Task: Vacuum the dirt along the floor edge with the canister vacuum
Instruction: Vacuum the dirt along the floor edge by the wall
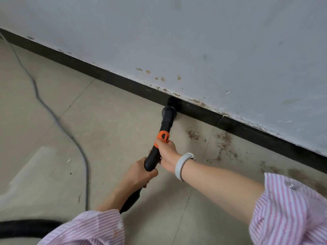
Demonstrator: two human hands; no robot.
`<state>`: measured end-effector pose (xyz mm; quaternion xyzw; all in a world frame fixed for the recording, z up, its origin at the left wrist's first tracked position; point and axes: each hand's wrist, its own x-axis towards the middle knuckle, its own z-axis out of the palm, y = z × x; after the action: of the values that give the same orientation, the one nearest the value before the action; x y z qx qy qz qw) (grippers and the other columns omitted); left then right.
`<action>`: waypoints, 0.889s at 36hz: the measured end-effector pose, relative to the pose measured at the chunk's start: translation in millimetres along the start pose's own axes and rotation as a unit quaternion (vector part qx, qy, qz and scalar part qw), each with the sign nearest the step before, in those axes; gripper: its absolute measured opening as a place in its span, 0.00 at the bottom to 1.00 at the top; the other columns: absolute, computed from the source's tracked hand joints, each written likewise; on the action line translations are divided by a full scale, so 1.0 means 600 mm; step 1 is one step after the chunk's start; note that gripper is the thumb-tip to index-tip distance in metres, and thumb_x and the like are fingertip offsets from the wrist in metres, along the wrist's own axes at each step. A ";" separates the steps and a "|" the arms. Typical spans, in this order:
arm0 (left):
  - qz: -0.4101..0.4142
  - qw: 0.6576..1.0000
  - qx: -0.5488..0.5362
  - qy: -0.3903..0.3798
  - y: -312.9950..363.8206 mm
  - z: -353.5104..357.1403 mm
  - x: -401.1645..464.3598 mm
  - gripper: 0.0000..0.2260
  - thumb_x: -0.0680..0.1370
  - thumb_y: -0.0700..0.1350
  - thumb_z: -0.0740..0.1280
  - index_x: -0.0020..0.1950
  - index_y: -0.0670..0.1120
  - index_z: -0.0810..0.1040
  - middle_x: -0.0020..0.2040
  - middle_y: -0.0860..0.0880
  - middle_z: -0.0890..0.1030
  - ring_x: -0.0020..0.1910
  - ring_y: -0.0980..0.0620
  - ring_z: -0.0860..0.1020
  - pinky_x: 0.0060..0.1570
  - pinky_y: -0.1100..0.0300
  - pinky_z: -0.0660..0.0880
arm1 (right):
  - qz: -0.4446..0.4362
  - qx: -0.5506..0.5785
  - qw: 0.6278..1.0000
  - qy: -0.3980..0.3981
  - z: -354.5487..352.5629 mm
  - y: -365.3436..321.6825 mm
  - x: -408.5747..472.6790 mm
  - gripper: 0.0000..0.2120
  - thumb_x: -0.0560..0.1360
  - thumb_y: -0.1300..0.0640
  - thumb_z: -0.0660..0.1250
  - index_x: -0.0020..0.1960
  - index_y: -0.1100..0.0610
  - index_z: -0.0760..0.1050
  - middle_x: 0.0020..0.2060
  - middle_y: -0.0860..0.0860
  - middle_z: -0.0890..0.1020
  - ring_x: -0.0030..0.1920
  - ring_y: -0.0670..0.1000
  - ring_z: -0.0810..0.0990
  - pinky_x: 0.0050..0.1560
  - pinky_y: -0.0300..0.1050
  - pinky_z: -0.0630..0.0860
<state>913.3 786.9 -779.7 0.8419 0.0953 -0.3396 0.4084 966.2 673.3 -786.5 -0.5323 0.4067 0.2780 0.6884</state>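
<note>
Both hands grasp a black wand (153, 157) with an orange collar (163, 137). The right hand (167, 152) is wrapped round the wand just below the collar, its thumb on the orange part. The left hand (139, 171) is curled round the wand nearer the person. A white band (182, 166) sits on the right wrist, and both arms wear pink striped sleeves (290, 211).

The wand slopes away to a round black nozzle (169, 112), which sits at the floor edge, touching or just beside the black skirting (109, 77) below a scuffed white wall (212, 41).

Brown dirt (223, 144) lies on the tiled floor (106, 124) along the skirting, right of the nozzle and apart from it.

A black hose (26, 228) crosses the near left corner. A grey cord (53, 117) snakes over the floor at left.
</note>
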 end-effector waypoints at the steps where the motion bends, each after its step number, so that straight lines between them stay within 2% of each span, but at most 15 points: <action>1: 0.004 1.000 0.015 -0.011 0.000 0.003 -0.001 0.09 0.70 0.42 0.67 0.50 0.49 0.74 0.28 0.49 0.77 0.22 0.53 0.74 0.28 0.60 0.73 | 0.008 0.004 1.000 0.010 -0.009 0.004 -0.004 0.07 0.77 0.58 0.62 0.54 0.57 0.67 0.49 0.58 0.77 0.53 0.58 0.79 0.58 0.54 0.77; 5: 0.029 0.993 0.094 -0.057 0.005 0.018 0.003 0.07 0.70 0.45 0.68 0.44 0.54 0.72 0.31 0.51 0.78 0.25 0.53 0.76 0.30 0.60 0.75 | 0.034 0.049 0.997 0.045 -0.055 0.015 -0.012 0.07 0.76 0.58 0.62 0.52 0.59 0.67 0.47 0.58 0.77 0.52 0.58 0.80 0.54 0.54 0.79; 8: 0.045 0.987 0.140 -0.061 0.009 0.034 0.008 0.06 0.70 0.48 0.67 0.42 0.54 0.70 0.32 0.53 0.78 0.25 0.53 0.77 0.32 0.61 0.75 | 0.041 0.071 0.995 0.059 -0.082 0.018 -0.015 0.14 0.75 0.58 0.65 0.58 0.59 0.67 0.54 0.60 0.76 0.54 0.60 0.79 0.52 0.56 0.79; 12: 0.054 0.982 0.165 -0.073 0.016 0.060 0.005 0.07 0.71 0.49 0.67 0.46 0.54 0.71 0.34 0.52 0.79 0.27 0.54 0.77 0.34 0.59 0.76 | 0.046 0.092 0.992 0.078 -0.103 0.026 -0.022 0.20 0.74 0.56 0.66 0.64 0.58 0.66 0.58 0.60 0.75 0.56 0.60 0.78 0.52 0.56 0.79; 15: 0.065 0.973 0.204 -0.079 0.028 0.073 0.005 0.09 0.71 0.50 0.67 0.50 0.53 0.72 0.38 0.52 0.80 0.30 0.53 0.77 0.37 0.59 0.76 | 0.049 0.111 0.988 0.097 -0.120 0.029 -0.028 0.21 0.74 0.55 0.67 0.64 0.57 0.66 0.57 0.59 0.75 0.56 0.61 0.78 0.53 0.57 0.79; 19: 0.081 0.961 0.253 -0.077 0.042 0.094 0.003 0.08 0.72 0.52 0.66 0.48 0.53 0.71 0.39 0.53 0.78 0.36 0.51 0.78 0.37 0.61 0.73 | 0.062 0.123 0.984 0.114 -0.146 0.030 -0.036 0.21 0.73 0.53 0.68 0.63 0.57 0.66 0.59 0.59 0.75 0.57 0.61 0.78 0.55 0.58 0.78; 21: 0.083 0.957 0.266 -0.079 0.047 0.105 0.002 0.08 0.72 0.52 0.65 0.48 0.54 0.70 0.39 0.53 0.78 0.39 0.51 0.79 0.37 0.61 0.72 | 0.057 0.132 0.982 0.125 -0.158 0.032 -0.041 0.20 0.74 0.53 0.67 0.62 0.58 0.67 0.56 0.59 0.77 0.53 0.60 0.80 0.53 0.56 0.79; 25: 0.097 0.949 0.288 -0.080 0.061 0.127 -0.002 0.08 0.72 0.53 0.65 0.49 0.54 0.70 0.40 0.53 0.77 0.42 0.50 0.79 0.42 0.59 0.75 | 0.052 0.140 0.980 0.131 -0.189 0.039 -0.047 0.13 0.77 0.55 0.65 0.59 0.59 0.68 0.45 0.57 0.78 0.39 0.55 0.81 0.46 0.51 0.79; 32: 0.140 0.931 0.323 -0.097 0.093 0.171 -0.015 0.10 0.73 0.54 0.63 0.51 0.53 0.69 0.42 0.53 0.76 0.41 0.51 0.76 0.40 0.60 0.71 | 0.061 0.184 0.970 0.144 -0.253 0.045 -0.065 0.10 0.77 0.57 0.65 0.54 0.60 0.68 0.44 0.57 0.76 0.37 0.55 0.80 0.45 0.52 0.78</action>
<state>880.3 674.8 -783.5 0.8960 -0.1785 -0.3714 0.1654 884.1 537.2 -782.4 -0.4051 0.5776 0.1605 0.6903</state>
